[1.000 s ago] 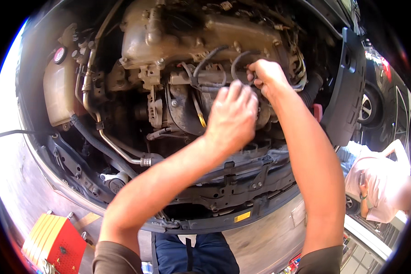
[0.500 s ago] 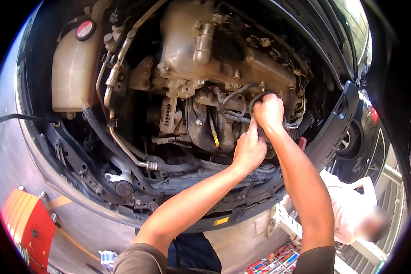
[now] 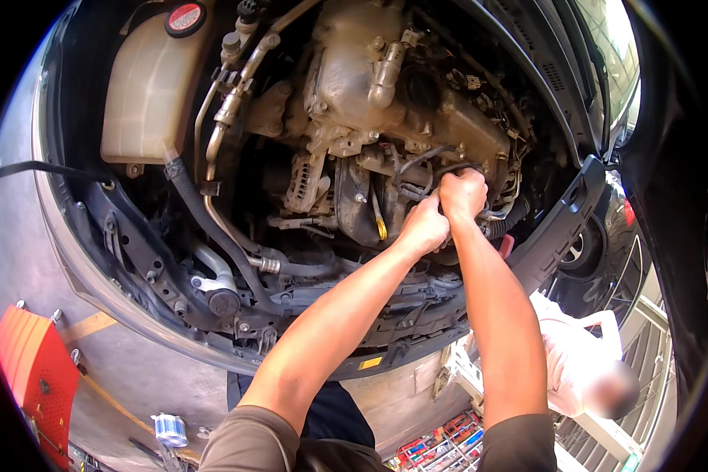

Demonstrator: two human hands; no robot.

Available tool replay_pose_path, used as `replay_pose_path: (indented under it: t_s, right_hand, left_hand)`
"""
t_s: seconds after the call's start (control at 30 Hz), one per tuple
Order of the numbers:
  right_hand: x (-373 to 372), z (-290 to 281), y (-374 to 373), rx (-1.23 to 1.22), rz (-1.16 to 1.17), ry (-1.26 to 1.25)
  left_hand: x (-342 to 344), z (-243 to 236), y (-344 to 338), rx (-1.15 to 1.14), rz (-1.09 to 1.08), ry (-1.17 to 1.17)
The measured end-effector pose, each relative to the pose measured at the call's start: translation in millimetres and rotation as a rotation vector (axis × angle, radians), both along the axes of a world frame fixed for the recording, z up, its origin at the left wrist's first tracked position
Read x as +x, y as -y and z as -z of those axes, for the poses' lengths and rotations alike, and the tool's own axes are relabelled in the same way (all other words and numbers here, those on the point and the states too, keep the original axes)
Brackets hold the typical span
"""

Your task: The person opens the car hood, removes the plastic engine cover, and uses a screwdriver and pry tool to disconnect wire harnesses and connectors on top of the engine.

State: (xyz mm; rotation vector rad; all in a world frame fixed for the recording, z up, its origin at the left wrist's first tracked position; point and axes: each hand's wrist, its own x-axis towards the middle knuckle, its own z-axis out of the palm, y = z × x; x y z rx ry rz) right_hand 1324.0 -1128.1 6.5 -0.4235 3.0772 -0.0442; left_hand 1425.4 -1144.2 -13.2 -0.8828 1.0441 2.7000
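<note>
Head view: right hand (image 3: 462, 193) with fingers curled in, at the near side of the engine (image 3: 354, 86). Left hand (image 3: 425, 226) just below and to the left, fingers pointing toward the right wrist; contact between the two impossible to tell. Contents of both grips hidden behind the fingers; cannot tell whether holding anything. Location of dark curved hose (image 3: 448, 167): along the near side of the engine, arching just above the right hand. To the left of the hands: yellow-tipped dipstick (image 3: 381, 229). Farther left, well apart: translucent reservoir (image 3: 147, 98), with red-and-black cap (image 3: 185, 20) on top.
</note>
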Motion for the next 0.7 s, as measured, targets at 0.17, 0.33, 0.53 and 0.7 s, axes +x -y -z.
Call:
replay_pose_path:
  t_s: [0.17,0.33,0.53,0.7]
  right_hand:
    - [1,2,-1,-0.008,-0.011,-0.012]
    - [1,3,-2,0.008,0.004,-0.019]
    - [-5,6,-9,-0.061,0.021,-0.021]
    - [-9,0,-12,-0.08,0.029,0.072]
  left_hand:
    - [-2,6,-3,0.031,-0.015,-0.012]
    - [-1,11,-4,0.071,-0.03,-0.069]
    - [-1,8,-4,0.118,-0.062,-0.088]
    - [-6,2,-8,0.156,-0.109,-0.078]
